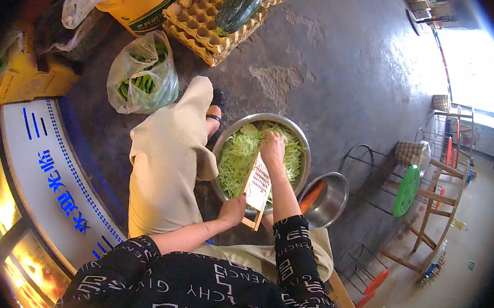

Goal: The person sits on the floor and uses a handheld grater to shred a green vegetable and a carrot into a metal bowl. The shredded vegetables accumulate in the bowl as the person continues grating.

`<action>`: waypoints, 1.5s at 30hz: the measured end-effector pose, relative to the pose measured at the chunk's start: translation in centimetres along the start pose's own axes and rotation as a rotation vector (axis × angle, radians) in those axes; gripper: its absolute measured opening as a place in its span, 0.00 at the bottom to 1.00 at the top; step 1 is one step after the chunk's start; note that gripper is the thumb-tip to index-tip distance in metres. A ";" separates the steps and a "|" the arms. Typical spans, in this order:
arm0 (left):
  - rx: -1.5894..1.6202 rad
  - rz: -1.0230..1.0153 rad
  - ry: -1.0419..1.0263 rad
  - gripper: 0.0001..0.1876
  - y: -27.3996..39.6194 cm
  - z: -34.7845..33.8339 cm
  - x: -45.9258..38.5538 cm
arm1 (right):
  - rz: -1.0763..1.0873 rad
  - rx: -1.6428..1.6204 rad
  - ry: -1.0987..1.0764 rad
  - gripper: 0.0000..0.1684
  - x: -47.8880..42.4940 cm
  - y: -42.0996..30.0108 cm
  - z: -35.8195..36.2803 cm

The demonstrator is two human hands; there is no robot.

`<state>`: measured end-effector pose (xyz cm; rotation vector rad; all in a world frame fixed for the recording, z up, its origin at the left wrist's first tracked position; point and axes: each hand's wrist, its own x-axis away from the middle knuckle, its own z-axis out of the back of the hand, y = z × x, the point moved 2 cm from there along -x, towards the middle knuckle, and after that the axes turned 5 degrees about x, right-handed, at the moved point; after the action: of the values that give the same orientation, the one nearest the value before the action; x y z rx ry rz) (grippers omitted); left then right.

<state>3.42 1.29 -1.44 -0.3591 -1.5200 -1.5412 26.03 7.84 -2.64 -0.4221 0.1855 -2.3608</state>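
A wide stainless steel bowl on the floor holds a heap of pale green vegetable shreds. My left hand grips the lower end of a wood-framed grater, which slants over the bowl. At the grater's upper end is my right hand, its fingers bent down at the shreds; whether it holds a piece under the fingers cannot be seen. A rounded pale green piece lies on the shreds near the far rim. Beside the bowl, a smaller metal bowl contains an orange carrot.
Ahead on the floor are a plastic bag of green vegetables, a yellow bucket and stacked egg trays bearing a dark green squash. Stools, one with a green seat, and tables stand right. A lettered panel is left.
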 end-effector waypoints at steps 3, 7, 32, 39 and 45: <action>0.003 0.034 0.026 0.29 -0.4 -0.3 0.0 | -0.035 -0.094 -0.039 0.17 -1.3 -0.1 -1.4; 0.021 -0.036 -0.005 0.31 0.2 0.1 0.5 | -0.038 -0.059 -0.106 0.19 -3.6 -0.2 -4.7; -0.039 0.055 -0.049 0.35 1.0 0.5 0.3 | 0.090 -0.510 0.035 0.21 14.4 1.8 5.6; -0.102 0.044 -0.020 0.35 2.2 1.3 1.2 | -0.117 -0.592 0.149 0.16 17.3 1.5 2.9; -0.090 0.062 -0.003 0.34 1.4 1.0 0.8 | -0.219 -0.311 0.095 0.25 16.9 1.3 2.2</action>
<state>3.67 2.12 0.26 -0.4561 -1.4318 -1.5634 15.99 -4.68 3.34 -0.4982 0.5824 -2.5768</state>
